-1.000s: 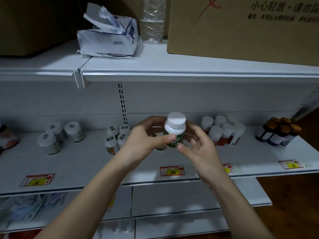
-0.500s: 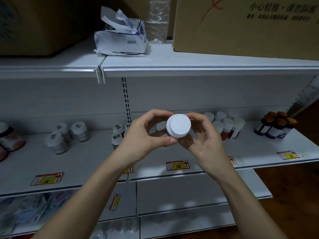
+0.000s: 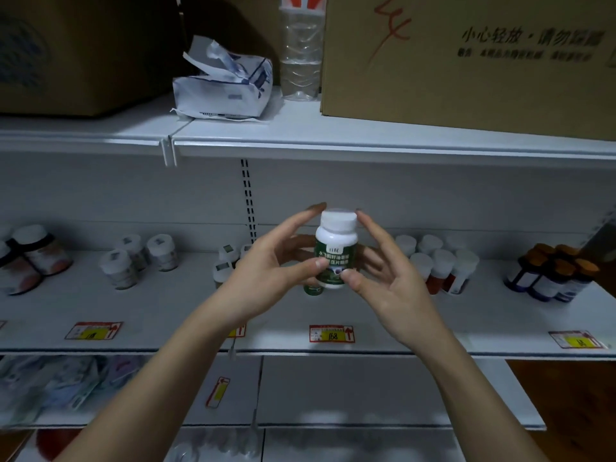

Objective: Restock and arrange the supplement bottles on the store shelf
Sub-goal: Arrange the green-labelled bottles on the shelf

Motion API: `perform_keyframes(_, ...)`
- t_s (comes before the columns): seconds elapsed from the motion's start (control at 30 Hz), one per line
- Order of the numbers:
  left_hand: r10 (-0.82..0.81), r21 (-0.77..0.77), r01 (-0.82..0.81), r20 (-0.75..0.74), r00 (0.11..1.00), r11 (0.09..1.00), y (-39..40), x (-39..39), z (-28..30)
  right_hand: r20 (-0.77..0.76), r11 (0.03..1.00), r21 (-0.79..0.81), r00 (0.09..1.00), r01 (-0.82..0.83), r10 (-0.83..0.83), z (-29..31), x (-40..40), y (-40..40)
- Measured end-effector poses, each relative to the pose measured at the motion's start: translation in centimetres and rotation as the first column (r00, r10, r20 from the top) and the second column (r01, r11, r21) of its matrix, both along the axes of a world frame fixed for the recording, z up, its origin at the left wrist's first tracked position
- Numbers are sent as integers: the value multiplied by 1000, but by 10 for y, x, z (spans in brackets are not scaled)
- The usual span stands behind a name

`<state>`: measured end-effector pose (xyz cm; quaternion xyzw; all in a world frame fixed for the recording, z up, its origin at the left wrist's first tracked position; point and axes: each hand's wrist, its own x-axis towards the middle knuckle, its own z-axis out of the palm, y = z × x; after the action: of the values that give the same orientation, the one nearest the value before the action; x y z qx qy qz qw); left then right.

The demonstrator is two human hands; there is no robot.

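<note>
A white bottle with a green label and white cap [image 3: 336, 248] stands upright in the air in front of the middle shelf [image 3: 383, 315]. My left hand [image 3: 266, 278] pinches its lower left side with thumb and fingers. My right hand [image 3: 386, 281] holds the lower right side with the thumb, fingers spread behind the bottle. Another green-label bottle [image 3: 313, 290] stands on the shelf just behind and below it, mostly hidden.
On the middle shelf stand white-capped bottle groups at the left [image 3: 136, 258], behind my left hand [image 3: 228, 261], and a red-label group at the right [image 3: 440, 265]. Orange-capped dark bottles [image 3: 553, 275] stand far right. Cardboard boxes [image 3: 466, 58] and a torn packet [image 3: 223, 85] sit on the top shelf.
The bottle was tipped with its cap toward me half a second ago; now it is upright with the label facing me. Both hands have stayed on it.
</note>
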<state>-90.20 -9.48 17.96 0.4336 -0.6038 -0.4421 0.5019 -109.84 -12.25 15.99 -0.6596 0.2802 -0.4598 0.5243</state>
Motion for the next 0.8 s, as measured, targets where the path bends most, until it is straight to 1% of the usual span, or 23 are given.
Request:
perform_keyframes(0.07,27,72,-26,-15,1000,997,-2,-8,4,-28,998,39,999,-40,41,3,-8,-6)
perform_keyframes(0.17,75,162,-76,10,997,984,-8,-16,8,-49,990,120,995,-75,82,8,-16,-13)
perform_keyframes(0.33,174,286,-182,52,983,941,-17,-39,7,-96,967,250,995,41,-17,11,-19,-18)
perform_keyframes(0.4,185,360,-194,62,981,913,-19,-47,7,-141,952,287,987,109,-70,11,-19,-17)
perform_keyframes(0.5,163,453,-172,60,985,875,-22,-55,8,-179,929,317,974,190,-138,11,-20,-19)
perform_keyframes(0.63,144,465,-151,49,988,873,-25,-56,5,-181,923,321,970,212,-160,10,-21,-21)
perform_keyframes(0.8,131,409,-134,35,991,903,-25,-52,1,-167,945,287,979,160,-116,9,-26,-20)
